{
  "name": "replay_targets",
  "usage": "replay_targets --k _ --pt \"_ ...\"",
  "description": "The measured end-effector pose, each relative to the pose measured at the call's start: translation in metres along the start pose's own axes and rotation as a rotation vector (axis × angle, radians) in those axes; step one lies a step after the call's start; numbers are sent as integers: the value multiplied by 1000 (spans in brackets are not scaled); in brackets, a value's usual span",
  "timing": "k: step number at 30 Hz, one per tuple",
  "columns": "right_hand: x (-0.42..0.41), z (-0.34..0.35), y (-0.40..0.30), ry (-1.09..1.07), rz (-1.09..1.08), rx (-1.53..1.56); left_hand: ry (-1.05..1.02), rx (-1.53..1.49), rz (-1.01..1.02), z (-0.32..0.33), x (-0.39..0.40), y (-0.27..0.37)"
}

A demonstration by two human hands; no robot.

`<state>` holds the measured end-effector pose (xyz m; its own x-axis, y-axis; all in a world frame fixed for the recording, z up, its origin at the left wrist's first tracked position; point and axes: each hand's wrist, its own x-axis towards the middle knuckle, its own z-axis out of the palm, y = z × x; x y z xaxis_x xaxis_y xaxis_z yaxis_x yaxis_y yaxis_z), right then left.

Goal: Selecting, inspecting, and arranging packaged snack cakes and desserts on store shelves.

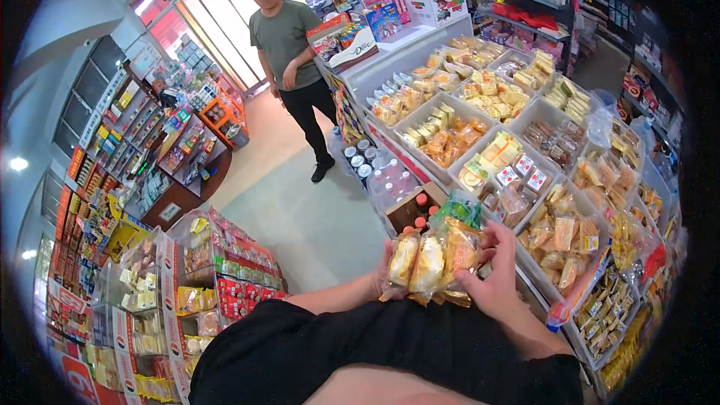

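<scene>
Several plastic-wrapped pastries (430, 264) are held together in front of my body. My left hand (388, 270) supports their left end, its fingers partly hidden behind the packs. My right hand (495, 273) grips the right end, with the thumb on a golden wrapper (462, 253) and the fingers raised behind it. A green-printed clear wrapper (462, 209) shows just beyond the packs. Close by on the right, a clear bin (523, 229) holds wrapped breads and cakes.
A display of bins with wrapped pastries (444, 140) fills the right side. Bottles with red caps (421, 200) stand in a carton below it. A person (292, 50) stands by the counter end. Snack shelves (169, 315) are at the left, with pale floor (292, 225) between.
</scene>
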<state>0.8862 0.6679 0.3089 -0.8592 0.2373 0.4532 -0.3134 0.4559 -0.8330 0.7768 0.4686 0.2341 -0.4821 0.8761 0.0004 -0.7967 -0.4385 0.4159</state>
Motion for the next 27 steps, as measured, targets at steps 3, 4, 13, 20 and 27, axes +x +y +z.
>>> replay_targets --k 3,4,13,20,27 --pt "-7 11 13 7 338 374 -149 -189 -56 -44 0 -7" --pt "-10 14 25 27 378 350 346 267 -42 -16 -2 1" --pt "-15 14 38 20 441 277 -43 -211 -357 -49 -1 16" --pt "-24 -1 47 -55 612 718 -17 133 -205 -13 7 8" --pt "-29 2 52 -29 569 618 145 311 -225 -15 -6 15"
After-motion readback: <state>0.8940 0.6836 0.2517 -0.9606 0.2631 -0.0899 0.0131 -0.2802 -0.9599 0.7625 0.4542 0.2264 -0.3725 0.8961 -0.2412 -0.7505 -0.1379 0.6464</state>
